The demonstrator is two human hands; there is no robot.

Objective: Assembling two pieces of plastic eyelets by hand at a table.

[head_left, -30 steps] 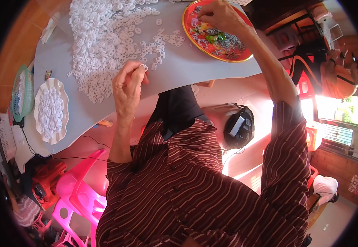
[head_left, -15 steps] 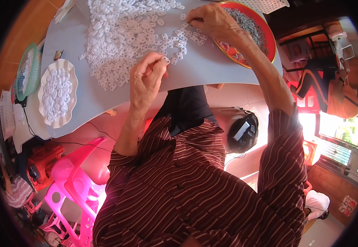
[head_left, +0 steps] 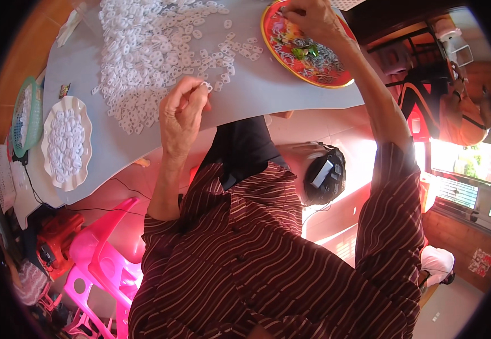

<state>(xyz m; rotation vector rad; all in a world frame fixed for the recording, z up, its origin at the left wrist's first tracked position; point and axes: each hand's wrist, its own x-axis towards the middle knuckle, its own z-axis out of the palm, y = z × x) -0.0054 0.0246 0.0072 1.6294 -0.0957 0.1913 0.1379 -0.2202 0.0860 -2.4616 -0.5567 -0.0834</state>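
Pinching a small white piece (head_left: 206, 86) between thumb and fingers of the left hand (head_left: 183, 116). Can't tell about anything held in the right hand (head_left: 317, 24), fingers bunched over the round red tray (head_left: 267, 35). From the head view: decent bare room on the grey table (head_left: 262, 93) between the loose white pieces (head_left: 138, 73) and the tray, right down to the curved front edge. Tighter over left, with the scalloped white dish (head_left: 88, 133) near that edge and the green mesh basket (head_left: 35, 116) just beside. Pose-wise: left forearm across the front edge, fingers curled; right arm stretched well out, fingertips angled left.
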